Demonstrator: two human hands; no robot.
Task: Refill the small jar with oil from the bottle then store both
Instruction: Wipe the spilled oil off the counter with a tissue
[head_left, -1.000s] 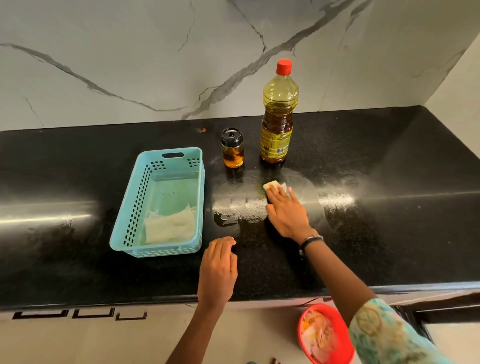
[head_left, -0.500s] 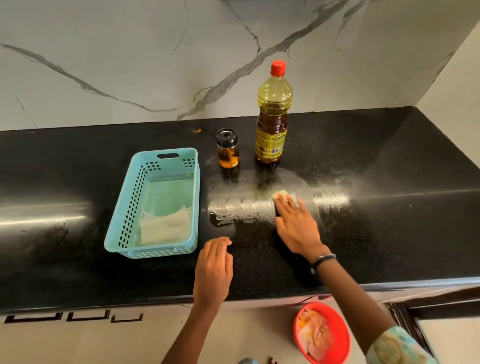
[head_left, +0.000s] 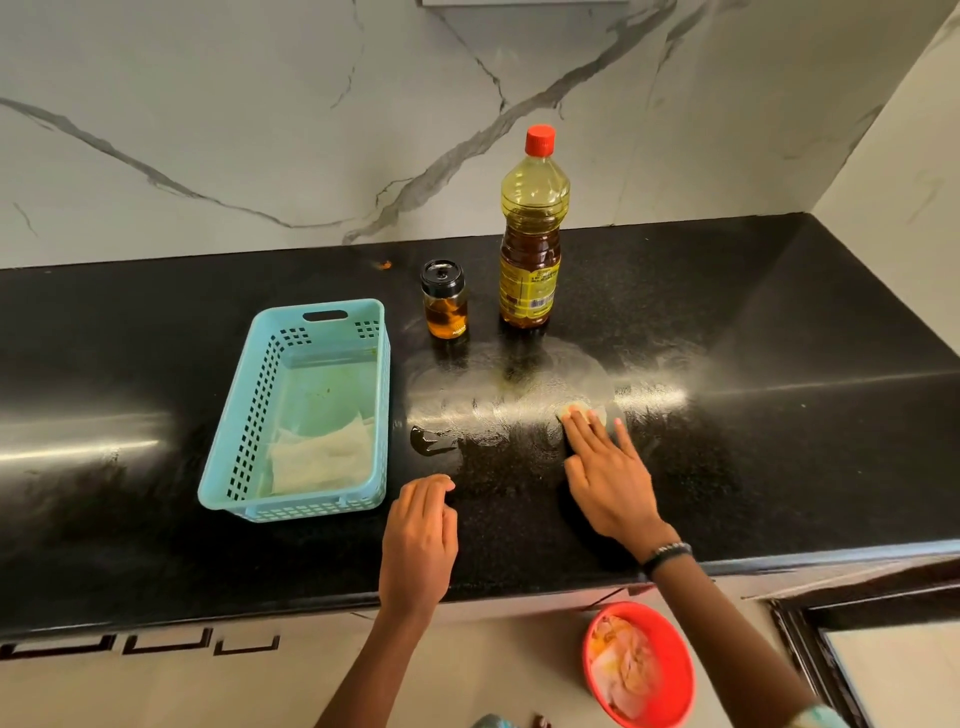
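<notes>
Jar (head_left: 443, 299) stands black-lidded, half full of amber oil (head_left: 447, 321), beside red-capped bottle (head_left: 530, 260)

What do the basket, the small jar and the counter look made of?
Basket: likely moulded plastic, matte turquoise, with grid holes. Jar: clear glass or plastic, cannot tell; glossy black lid. Counter: looks like polished black stone, speckled and reflecting light.

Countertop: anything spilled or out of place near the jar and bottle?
Yes. A small dark oil puddle sits on the countertop beside the blue basket, and a greasy smear spreads before the upright, capped jar and bottle. The right hand presses a wipe onto it.
</notes>
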